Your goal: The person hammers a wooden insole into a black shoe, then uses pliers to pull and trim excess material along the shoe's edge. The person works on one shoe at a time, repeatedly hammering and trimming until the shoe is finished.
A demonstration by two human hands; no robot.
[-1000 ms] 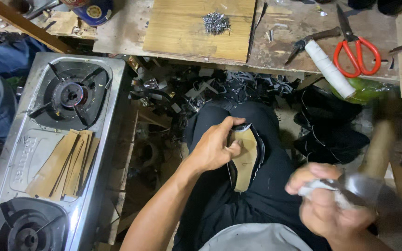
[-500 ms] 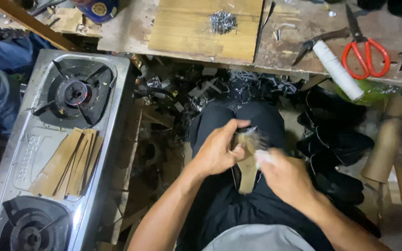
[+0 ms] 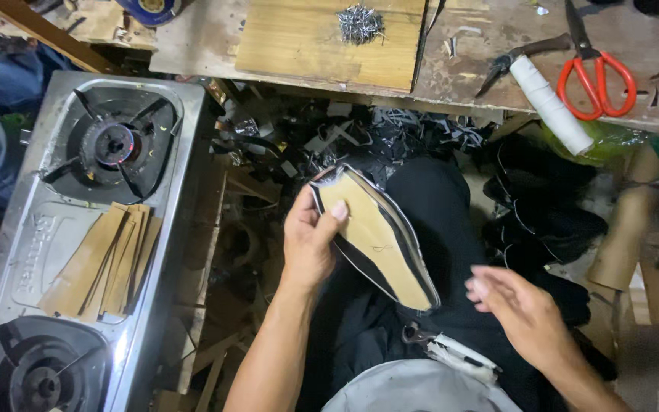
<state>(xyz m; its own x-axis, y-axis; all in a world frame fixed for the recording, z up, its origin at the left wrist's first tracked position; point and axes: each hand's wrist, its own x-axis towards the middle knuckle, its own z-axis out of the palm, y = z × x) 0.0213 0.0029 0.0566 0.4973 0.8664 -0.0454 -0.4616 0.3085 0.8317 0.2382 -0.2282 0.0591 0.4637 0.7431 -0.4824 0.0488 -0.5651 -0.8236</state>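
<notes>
**Turning the shoe sole-up on the lap**

Watching from afar, I see my right hand (image 3: 524, 313) has let go, fingers spread. My left hand (image 3: 310, 240) now pinches the shoe (image 3: 371, 233), tilted over the knee. Beyond lie stove (image 3: 78, 229) and table (image 3: 467, 46).

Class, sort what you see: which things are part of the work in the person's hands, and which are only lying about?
In the work:
left hand holding the shoe with tan insole
right hand, open beside it

Lying about:
red scissors
white roll
pile of nails
gas stove
tan strips
</notes>
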